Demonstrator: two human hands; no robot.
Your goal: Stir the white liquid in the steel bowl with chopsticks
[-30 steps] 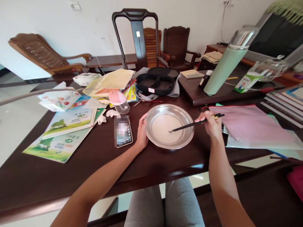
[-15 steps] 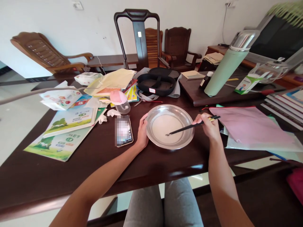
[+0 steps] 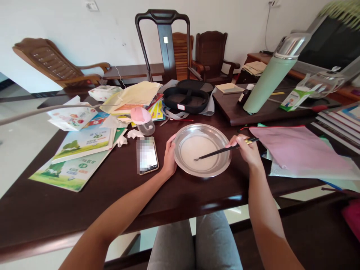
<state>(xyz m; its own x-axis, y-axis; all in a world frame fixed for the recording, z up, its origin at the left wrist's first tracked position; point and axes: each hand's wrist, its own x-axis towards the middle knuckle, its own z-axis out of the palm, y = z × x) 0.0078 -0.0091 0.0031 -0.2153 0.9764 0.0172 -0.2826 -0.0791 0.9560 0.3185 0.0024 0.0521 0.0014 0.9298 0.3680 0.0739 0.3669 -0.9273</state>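
Bowl of white liquid sits on the table in the head view, between the two hands. Left hand lies against its left side; cannot tell whether it pinches the rim. Right hand is closed around black chopsticks, tips at the liquid. Risk, as judged: a hard stroke could slide or tip the bowl if left-side support slackens, splashing the nearby phone.

On the upper book, the characters 语文 can be read; on the lower book, 数学 can be made out. The carton's print cannot be read.
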